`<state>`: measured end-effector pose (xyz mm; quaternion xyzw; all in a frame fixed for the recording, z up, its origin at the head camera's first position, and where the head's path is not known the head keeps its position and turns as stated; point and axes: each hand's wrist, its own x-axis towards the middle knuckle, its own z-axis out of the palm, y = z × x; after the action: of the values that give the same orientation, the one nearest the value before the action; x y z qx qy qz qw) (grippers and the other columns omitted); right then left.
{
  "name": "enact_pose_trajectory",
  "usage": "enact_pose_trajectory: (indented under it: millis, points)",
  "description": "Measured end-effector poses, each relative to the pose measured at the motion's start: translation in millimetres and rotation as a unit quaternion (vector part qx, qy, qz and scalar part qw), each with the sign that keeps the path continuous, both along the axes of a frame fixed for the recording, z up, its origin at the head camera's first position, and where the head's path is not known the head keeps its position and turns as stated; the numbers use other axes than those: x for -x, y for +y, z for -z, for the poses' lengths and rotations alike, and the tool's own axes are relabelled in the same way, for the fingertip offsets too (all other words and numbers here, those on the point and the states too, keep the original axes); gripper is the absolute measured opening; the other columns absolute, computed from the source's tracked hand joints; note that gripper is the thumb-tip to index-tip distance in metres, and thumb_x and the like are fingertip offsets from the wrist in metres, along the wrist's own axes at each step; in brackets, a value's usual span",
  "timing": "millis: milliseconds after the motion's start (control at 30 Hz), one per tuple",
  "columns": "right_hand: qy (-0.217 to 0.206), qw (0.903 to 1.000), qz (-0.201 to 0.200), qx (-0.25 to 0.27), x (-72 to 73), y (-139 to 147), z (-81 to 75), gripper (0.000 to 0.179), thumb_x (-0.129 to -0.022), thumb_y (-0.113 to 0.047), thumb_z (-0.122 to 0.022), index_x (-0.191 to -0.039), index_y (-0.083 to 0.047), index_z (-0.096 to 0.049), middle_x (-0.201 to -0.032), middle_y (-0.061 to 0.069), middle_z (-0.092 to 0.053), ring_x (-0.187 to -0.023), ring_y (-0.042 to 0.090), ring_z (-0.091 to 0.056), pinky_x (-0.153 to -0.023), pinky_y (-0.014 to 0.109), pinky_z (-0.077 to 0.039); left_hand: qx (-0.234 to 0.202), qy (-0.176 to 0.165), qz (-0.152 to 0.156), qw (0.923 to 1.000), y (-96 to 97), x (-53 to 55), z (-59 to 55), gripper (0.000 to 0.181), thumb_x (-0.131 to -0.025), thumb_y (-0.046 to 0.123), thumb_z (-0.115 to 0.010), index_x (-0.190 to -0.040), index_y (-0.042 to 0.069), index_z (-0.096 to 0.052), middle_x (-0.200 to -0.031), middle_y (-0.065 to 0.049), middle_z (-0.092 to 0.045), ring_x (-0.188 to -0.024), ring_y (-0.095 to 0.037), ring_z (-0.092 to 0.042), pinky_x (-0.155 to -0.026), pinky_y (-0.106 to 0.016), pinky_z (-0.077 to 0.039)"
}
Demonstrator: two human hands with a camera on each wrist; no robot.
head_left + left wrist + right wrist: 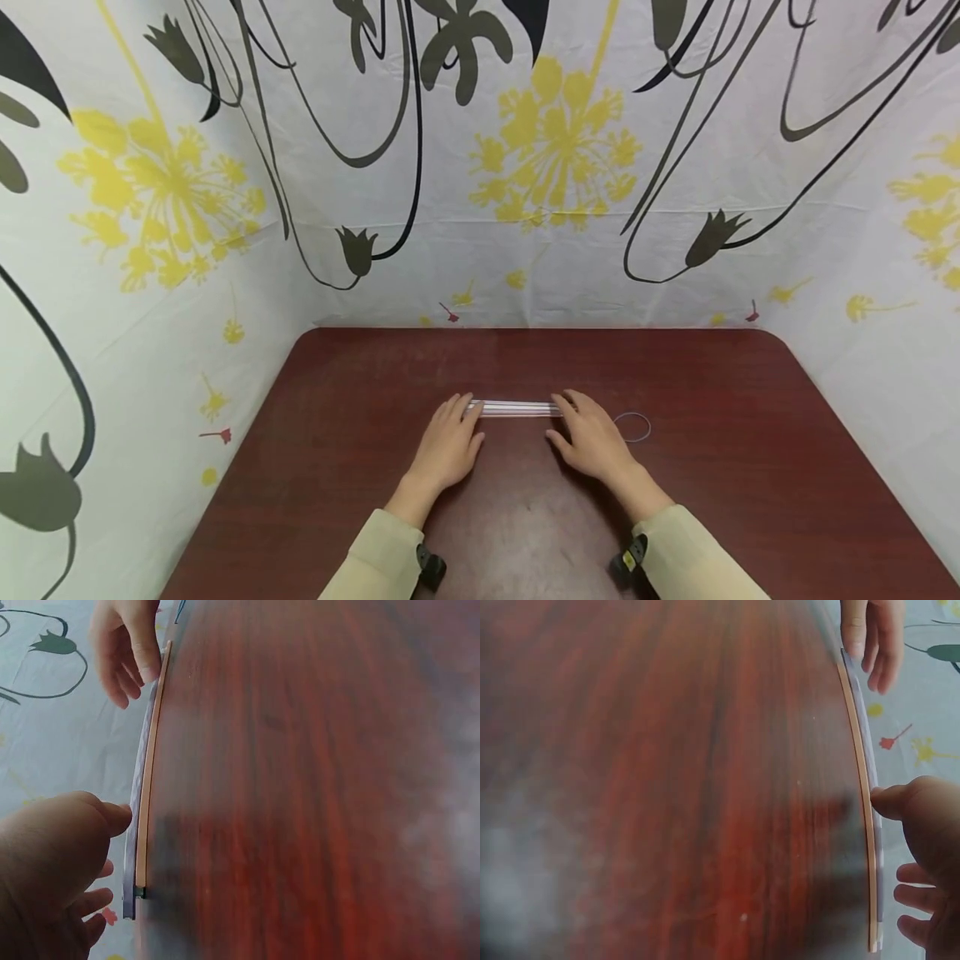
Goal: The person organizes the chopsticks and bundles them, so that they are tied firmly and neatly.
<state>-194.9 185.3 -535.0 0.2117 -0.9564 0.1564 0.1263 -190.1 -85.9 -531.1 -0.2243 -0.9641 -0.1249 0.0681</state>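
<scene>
A flat bundle of thin pale sticks (517,409) lies crosswise on the table between my hands. My left hand (447,442) has its fingertips at the left end, and my right hand (592,437) reaches over the right end. Both hands have loosely bent, spread fingers. In the left wrist view, an orange-brown stick (152,765) with a dark tip lies along a whitish-purple one (130,862); the thumb is close beside them. The right wrist view shows the right thumb (889,802) at the sticks' edge. A thin bluish loop (649,427) lies just right of my right hand.
The dark red-brown table (525,517) has rounded far corners. Behind it and along its sides hangs white cloth (450,192) printed with yellow flowers and grey-green tulips. Dark devices (431,568) are strapped at both wrists, by the light sleeves (378,554).
</scene>
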Motion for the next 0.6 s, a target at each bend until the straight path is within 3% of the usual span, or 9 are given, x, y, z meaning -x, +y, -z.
enact_pose_trajectory:
  millis: [400, 600]
  points:
    - [-0.012, 0.9996, 0.007, -0.025, 16.9, -9, 4.4, 0.05, -0.094, -0.025, -0.07, -0.135, 0.001, -0.059, -0.134, 0.023, -0.056, -0.127, 0.041, -0.052, -0.102, 0.059, -0.041, 0.049, 0.008, 0.015, 0.9987, 9.9, 15.4, 4.8, 0.045, -0.104, 0.021, -0.056, -0.146, 0.007, -0.05, -0.151, -0.016, -0.047, -0.146, -0.033, -0.036, -0.119, -0.045, -0.026]
    - [-0.009, 0.9997, 0.006, -0.02, 19.8, -11, 7.7, 0.038, -0.096, -0.024, -0.069, -0.127, -0.003, -0.066, -0.123, 0.018, -0.059, -0.115, 0.037, -0.056, -0.093, 0.057, -0.046, 0.05, -0.003, 0.028, 0.9984, 12.3, 21.0, 7.0, 0.044, -0.105, 0.02, -0.054, -0.147, 0.008, -0.049, -0.15, -0.015, -0.048, -0.143, -0.033, -0.04, -0.118, -0.044, -0.029]
